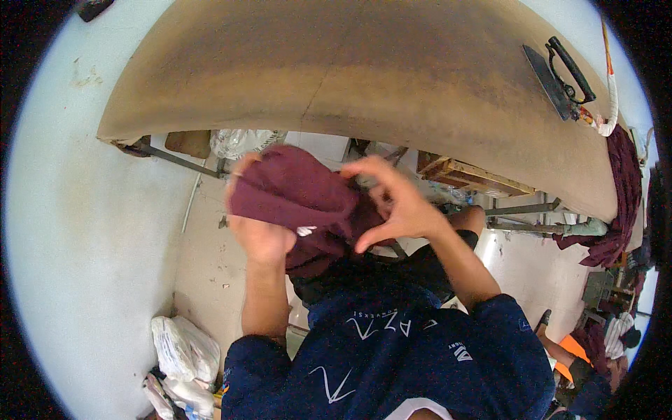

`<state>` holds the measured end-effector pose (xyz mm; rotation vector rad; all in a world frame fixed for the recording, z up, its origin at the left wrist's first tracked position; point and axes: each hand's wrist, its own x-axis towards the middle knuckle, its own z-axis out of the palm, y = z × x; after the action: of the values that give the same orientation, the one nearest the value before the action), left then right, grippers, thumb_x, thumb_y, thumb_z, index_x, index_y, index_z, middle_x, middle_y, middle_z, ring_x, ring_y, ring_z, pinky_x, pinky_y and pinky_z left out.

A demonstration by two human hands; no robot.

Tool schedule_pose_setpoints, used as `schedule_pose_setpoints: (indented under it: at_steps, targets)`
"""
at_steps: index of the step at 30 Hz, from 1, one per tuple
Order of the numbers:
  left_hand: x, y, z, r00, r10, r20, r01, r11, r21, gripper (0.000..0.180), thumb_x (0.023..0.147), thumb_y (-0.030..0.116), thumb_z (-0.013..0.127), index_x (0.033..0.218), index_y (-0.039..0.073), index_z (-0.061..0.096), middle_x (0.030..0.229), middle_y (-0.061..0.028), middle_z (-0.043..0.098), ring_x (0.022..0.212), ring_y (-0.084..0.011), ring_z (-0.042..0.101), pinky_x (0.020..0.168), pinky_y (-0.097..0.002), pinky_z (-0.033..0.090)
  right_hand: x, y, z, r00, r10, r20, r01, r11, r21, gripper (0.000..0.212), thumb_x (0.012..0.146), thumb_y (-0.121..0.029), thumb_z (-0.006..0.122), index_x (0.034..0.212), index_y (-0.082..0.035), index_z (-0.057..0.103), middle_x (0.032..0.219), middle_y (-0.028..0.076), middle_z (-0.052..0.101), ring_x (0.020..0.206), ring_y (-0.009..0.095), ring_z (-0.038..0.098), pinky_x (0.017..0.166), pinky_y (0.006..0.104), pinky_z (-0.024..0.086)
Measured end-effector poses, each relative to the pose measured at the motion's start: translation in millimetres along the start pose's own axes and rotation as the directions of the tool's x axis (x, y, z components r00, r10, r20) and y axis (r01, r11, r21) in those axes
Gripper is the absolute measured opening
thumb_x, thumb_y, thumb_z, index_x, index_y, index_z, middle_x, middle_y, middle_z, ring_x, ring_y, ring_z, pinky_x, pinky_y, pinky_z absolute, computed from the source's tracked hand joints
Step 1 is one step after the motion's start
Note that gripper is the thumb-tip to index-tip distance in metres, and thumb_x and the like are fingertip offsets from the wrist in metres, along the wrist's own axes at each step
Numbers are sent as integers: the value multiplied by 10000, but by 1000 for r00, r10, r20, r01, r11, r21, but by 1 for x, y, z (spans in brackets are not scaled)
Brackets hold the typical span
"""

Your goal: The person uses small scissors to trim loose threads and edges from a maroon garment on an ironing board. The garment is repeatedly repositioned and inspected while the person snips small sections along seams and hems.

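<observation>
A maroon cloth garment (294, 187), bunched and folded over, is held up in front of my body, with part of it hanging down onto my lap. My left hand (262, 236) grips its left side, fingers behind the fabric and a little blurred. A small white patch, perhaps a label, shows at its lower edge. To the right of the cloth is my right hand (402, 208), thumb and fingers spread wide apart in a curve. Its fingertips come close to the fabric; whether they touch it I cannot tell.
A wide brown padded ironing table (336, 77) stretches across ahead, with an iron (568, 73) at its right end. Maroon cloth (619, 189) hangs off the right edge. White plastic bags (183, 350) lie by the left wall. Another person's leg (556, 350) shows at lower right.
</observation>
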<state>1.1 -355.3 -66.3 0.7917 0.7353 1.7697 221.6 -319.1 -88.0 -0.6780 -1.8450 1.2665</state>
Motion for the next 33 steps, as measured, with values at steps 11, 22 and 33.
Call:
schedule_pose_setpoints:
  at_steps: [11,22,33]
  targets:
    - [-11,36,-107,968,235,86,-232,715,659,127,906,112,642,943,-9,647,891,-54,639,809,-131,594,741,-268,473,-71,28,-49,982,172,-74,-187,903,-387,221,700,-81,740,881,12,654,797,162,637,758,345,641,675,382,498]
    - [-27,5,-192,938,125,-325,69,848,525,265,926,69,561,1177,0,612,1090,-63,660,888,-153,634,821,-321,522,-23,-30,-39,895,446,8,-334,657,676,259,808,-189,814,957,-38,665,867,14,682,796,99,624,732,264,493]
    - [-102,-30,-115,623,-641,450,675,730,106,344,979,346,563,1201,88,609,1129,-135,661,1039,-204,616,889,-340,508,-16,-26,109,985,-26,171,-45,915,401,122,911,-125,718,945,-19,668,841,60,706,753,130,667,658,273,509]
